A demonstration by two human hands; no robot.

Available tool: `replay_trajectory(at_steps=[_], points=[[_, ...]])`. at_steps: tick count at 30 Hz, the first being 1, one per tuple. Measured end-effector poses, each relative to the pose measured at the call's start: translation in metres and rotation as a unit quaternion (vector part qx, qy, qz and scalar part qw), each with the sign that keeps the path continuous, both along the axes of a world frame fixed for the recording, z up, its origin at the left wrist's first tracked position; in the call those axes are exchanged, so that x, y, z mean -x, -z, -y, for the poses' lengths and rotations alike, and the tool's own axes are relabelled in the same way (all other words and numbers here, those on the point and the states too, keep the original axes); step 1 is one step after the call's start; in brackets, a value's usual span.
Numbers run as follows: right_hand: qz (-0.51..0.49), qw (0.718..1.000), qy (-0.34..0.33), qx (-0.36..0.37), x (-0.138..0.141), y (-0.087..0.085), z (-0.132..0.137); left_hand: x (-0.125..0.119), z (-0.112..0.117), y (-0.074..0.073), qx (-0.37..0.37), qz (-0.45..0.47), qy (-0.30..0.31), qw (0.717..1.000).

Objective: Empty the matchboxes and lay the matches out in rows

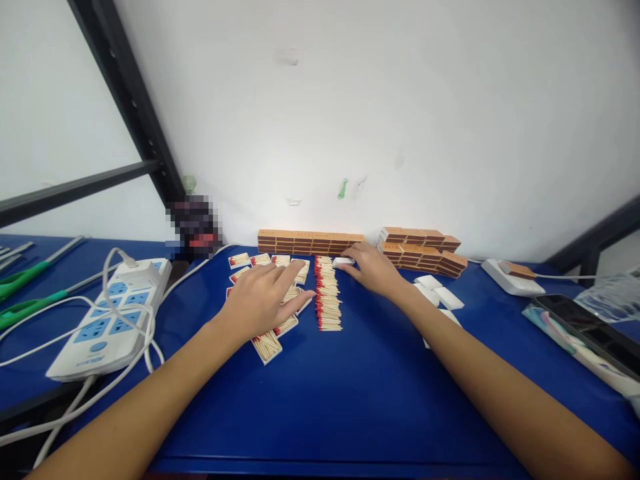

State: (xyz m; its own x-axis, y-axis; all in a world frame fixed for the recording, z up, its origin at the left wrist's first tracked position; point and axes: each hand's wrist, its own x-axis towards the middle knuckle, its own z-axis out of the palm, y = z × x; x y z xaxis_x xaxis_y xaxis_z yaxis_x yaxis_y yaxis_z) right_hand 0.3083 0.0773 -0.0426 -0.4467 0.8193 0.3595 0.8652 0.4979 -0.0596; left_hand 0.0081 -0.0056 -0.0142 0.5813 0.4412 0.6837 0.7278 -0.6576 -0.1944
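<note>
My left hand (263, 297) hovers over or rests on a group of small white trays filled with red-tipped matches (267, 347), fingers stretched out and thumb apart. It hides several of these trays, so contact with them is unclear. To its right, a long row of loose matches (327, 300) lies on the blue table, red heads pointing left. My right hand (373, 267) has its thumb and fingers around a white matchbox tray (343, 263) just beyond the far right end of that row. The inside of this tray cannot be made out.
Brown matchboxes (310, 241) are stacked along the wall, with more stacks (420, 250) at right. Several white trays (450, 298) lie beside my right forearm. A power strip (115, 320) with looping cables stands left; a phone (590, 333) and white adapter (515, 279) are right.
</note>
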Motion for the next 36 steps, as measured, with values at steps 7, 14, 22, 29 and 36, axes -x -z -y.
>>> replay_trajectory(at_steps=[7,14,22,29,36], points=[[0.011,0.997,0.044,-0.068,0.004,0.003,-0.002,0.000,0.000,0.000,-0.029,0.002,0.016,0.999],[0.013,0.995,0.008,-0.098,0.002,0.007,-0.003,0.000,0.000,-0.001,-0.046,-0.005,0.022,0.999],[0.054,0.990,0.015,-0.130,0.002,0.009,-0.004,0.001,-0.001,-0.001,-0.041,-0.004,0.034,0.999],[0.054,0.988,-0.004,-0.143,0.001,0.010,-0.007,0.001,-0.001,0.000,-0.040,-0.009,0.024,0.999],[0.068,0.991,-0.005,-0.112,0.002,0.011,-0.002,0.004,-0.004,0.002,-0.016,-0.019,0.009,1.000]])
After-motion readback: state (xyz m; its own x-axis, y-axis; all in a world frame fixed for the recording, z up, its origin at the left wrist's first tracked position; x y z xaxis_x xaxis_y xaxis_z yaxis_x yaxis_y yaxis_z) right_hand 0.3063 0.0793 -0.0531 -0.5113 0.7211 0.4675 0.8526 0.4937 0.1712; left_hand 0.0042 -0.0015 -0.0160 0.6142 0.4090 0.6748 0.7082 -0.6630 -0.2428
